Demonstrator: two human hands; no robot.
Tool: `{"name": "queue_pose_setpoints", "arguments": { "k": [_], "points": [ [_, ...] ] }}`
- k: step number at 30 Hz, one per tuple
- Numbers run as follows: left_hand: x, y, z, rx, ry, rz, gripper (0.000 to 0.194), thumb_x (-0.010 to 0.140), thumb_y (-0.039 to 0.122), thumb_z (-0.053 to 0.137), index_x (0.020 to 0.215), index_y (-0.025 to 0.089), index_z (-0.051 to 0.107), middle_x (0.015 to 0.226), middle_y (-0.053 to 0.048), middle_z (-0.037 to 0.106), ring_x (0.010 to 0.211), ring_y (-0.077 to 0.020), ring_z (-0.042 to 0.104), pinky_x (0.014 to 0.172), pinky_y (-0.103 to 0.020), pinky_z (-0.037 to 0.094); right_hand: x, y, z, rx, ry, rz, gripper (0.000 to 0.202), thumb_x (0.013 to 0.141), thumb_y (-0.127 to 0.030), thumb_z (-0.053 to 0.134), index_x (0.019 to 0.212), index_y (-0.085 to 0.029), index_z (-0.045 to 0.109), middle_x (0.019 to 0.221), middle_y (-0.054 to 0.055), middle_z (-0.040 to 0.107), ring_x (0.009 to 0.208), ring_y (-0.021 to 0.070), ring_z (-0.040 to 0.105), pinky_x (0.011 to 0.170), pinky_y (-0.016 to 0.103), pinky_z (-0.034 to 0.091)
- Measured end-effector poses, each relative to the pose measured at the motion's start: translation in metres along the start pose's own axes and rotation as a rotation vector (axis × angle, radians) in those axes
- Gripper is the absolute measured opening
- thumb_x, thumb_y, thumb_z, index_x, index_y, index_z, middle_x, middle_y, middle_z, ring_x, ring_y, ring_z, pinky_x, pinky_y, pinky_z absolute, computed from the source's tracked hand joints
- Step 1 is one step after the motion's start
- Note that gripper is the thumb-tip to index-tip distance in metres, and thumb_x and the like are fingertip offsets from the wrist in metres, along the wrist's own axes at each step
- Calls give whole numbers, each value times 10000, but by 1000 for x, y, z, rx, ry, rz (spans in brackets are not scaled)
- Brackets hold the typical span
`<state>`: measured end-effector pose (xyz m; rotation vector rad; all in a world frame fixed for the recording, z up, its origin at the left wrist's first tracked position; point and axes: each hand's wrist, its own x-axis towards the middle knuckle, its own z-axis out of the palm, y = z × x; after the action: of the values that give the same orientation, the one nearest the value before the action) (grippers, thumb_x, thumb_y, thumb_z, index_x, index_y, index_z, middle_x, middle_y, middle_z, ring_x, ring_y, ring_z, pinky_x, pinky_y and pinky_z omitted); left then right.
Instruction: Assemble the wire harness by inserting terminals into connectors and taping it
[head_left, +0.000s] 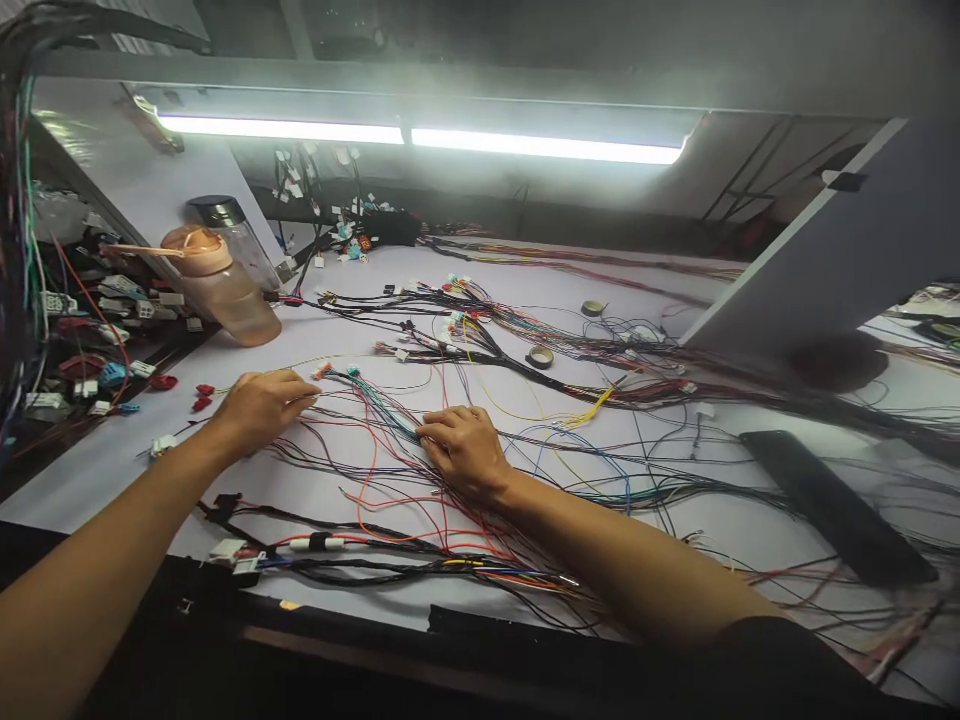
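Observation:
My left hand (264, 408) is closed, its thumb and fingertips pinched on a thin wire at the left of the white table (330, 610). Near the middle, my right hand (466, 450) is closed round a bundle of thin wires (382, 410), palm down. This bundle runs up and left to a teal connector (352, 371), with an orange connector (322, 371) beside it. Loose red wires (371, 460) spread between and below my hands. Black-taped harnesses (390, 575) with white connectors lie along the front edge.
Two bottles, one peach-lidded (232, 295), stand at the back left beside piled connectors (112, 300). Tape rolls (540, 357) lie among branched harnesses (495, 350) behind my hands. A long black bar (836, 505) lies at the right, below an upright panel (802, 230). A lit tube lamp (547, 145) hangs above.

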<state>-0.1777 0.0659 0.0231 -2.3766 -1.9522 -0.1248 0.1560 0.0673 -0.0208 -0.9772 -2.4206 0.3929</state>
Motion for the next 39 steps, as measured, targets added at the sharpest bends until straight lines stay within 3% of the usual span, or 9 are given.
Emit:
{"name": "queue_pose_setpoints", "arguments": {
  "k": [3, 7, 13, 18, 23, 27, 32, 36, 39],
  "points": [
    [-3, -22, -2, 54, -26, -40, 387, 876, 412, 394, 993, 209, 703, 996, -43, 704, 929, -200, 607, 799, -312, 395, 1, 0, 0, -2, 2, -17, 214, 938, -307, 525, 1070, -261, 688, 1186, 8, 678, 1095, 172, 554, 924, 371, 316],
    [-8, -36, -2, 131, -43, -128, 433, 856, 434, 345, 995, 231, 701, 1043, -27, 705, 950, -205, 623, 815, -308, 417, 0, -3, 1, 3, -9, -30, 217, 939, -324, 524, 1069, -261, 686, 1189, -6, 678, 1097, 171, 565, 930, 366, 333],
    [0, -31, -11, 170, -118, -143, 408, 774, 407, 339, 882, 274, 710, 996, 12, 730, 950, -202, 643, 850, -308, 453, 23, 16, -29, 13, -21, 54, 259, 942, -330, 517, 1151, -257, 652, 1205, -28, 671, 1097, 139, 584, 926, 286, 401],
    [3, -19, -18, 179, -140, -155, 423, 766, 382, 328, 874, 268, 721, 982, 7, 736, 904, -204, 652, 812, -308, 475, 67, 55, -56, -250, -66, 270, 321, 946, -324, 491, 1250, -283, 587, 1274, 8, 625, 1151, 198, 541, 940, 341, 412],
    [-4, -17, -19, 135, -104, -145, 424, 781, 362, 338, 909, 260, 729, 968, -22, 732, 869, -219, 656, 804, -325, 482, 102, 82, -42, -321, -139, 318, 300, 892, -357, 586, 1144, -203, 643, 1196, 105, 651, 1121, 265, 558, 943, 415, 384],
    [-9, -26, -18, 144, -39, -160, 435, 784, 353, 350, 968, 249, 730, 1015, -42, 715, 839, -244, 654, 804, -363, 480, 115, 97, -43, -329, -161, 334, 251, 941, -396, 506, 1031, -235, 677, 1117, 54, 686, 1050, 217, 603, 893, 346, 400],
    [-7, -35, -12, 150, -6, -148, 447, 813, 348, 334, 985, 233, 729, 1053, -60, 707, 913, -257, 651, 878, -397, 458, 125, 107, -49, -348, -109, 409, 333, 979, -444, 400, 1110, -265, 649, 1171, 40, 665, 1056, 212, 608, 775, 289, 436],
    [-3, -40, -6, 110, -68, -175, 401, 796, 346, 391, 974, 252, 738, 1069, -43, 709, 955, -260, 648, 884, -394, 468, 134, 110, -41, -372, -89, 492, 330, 976, -421, 422, 1129, -236, 649, 1173, 76, 662, 1057, 224, 610, 791, 299, 446],
    [5, -39, -5, 24, -84, -212, 412, 760, 331, 458, 1082, 276, 709, 1173, -24, 674, 1029, -259, 632, 900, -383, 474, 139, 113, -32, -373, -99, 526, 293, 964, -387, 464, 1112, -226, 659, 1169, 87, 663, 1069, 230, 606, 830, 321, 446]
  ]
}}
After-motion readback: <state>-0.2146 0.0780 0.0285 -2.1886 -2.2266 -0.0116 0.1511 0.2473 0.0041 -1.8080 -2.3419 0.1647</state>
